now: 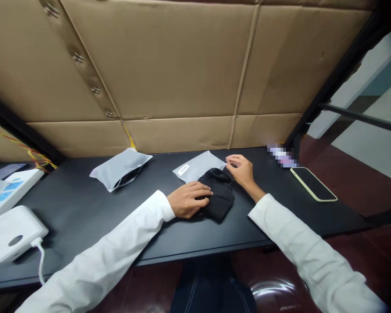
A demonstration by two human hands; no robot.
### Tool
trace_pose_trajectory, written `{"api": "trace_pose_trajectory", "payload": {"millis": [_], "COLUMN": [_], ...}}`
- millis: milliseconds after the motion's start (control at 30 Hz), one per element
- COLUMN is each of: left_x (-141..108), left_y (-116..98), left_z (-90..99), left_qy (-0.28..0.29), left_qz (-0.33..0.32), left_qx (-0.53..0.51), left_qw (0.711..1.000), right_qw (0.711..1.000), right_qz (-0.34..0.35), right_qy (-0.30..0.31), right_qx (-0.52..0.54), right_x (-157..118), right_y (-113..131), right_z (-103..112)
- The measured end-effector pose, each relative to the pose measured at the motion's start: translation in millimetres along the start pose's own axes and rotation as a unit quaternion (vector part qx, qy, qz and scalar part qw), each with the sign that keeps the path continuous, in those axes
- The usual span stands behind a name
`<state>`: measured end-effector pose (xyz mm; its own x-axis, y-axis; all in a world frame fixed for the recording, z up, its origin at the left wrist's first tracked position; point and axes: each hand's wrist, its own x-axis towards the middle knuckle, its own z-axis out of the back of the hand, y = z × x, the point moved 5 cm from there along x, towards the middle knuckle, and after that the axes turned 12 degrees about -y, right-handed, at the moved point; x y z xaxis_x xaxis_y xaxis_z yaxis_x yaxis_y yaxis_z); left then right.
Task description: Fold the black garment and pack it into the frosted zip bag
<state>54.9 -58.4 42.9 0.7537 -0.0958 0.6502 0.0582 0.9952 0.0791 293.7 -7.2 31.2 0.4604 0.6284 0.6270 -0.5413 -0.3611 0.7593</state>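
Right, here's what I've got on my feed: the person's left hand (189, 199) is lying flat on a soft black folded fabric bundle (217, 195), fingers together and pressing down from the side, not clamped. That bundle sits mid-table between the two hands, its far end overlapping a translucent frosted plastic bag with a small white label (198, 166). Over to the right hand (241, 171), thumb and forefinger are drawn close together at that bag's right corner, and from up here I can't tell whether they've actually pinched the film. Everything's on a matte black tabletop (84, 213). Further left lies a second frosted plastic bag with something dark inside (120, 168), well apart from the hands. At the far left edge I'm seeing a white rounded box with a white cable (13, 233), and beyond it a white-and-blue printed panel (9, 193). On the right, a phone in a pale green case (313, 184) lies face up near a pixelated blur (282, 156). Long white sleeves (313, 252) cover both forearms, and a tan corrugated cardboard wall (163, 74) stands behind the table
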Motion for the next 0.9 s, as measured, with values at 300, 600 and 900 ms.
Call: {"api": "trace_pose_trajectory", "payload": {"millis": [300,600,900], "left_x": [4,9,16], "left_y": [-2,-16,-50], "left_z": [-4.9,-8.4,-17.5], "left_qy": [0.027,-0.013,0.008], "left_qz": [0.094,0.043,0.005], "left_qx": [-0.059,-0.167,-0.186], "left_qw": [0.993,0.985,0.982], "right_qw": [0.994,0.982,0.949], "right_qz": [-0.054,-0.183,-0.274], "right_qy": [0.096,0.019,-0.111], "right_qx": [0.002,0.032,0.109], "right_x": [-9,-13,1], "right_y": [-8,-16,-53], "right_z": [-11,-18,-8]}}
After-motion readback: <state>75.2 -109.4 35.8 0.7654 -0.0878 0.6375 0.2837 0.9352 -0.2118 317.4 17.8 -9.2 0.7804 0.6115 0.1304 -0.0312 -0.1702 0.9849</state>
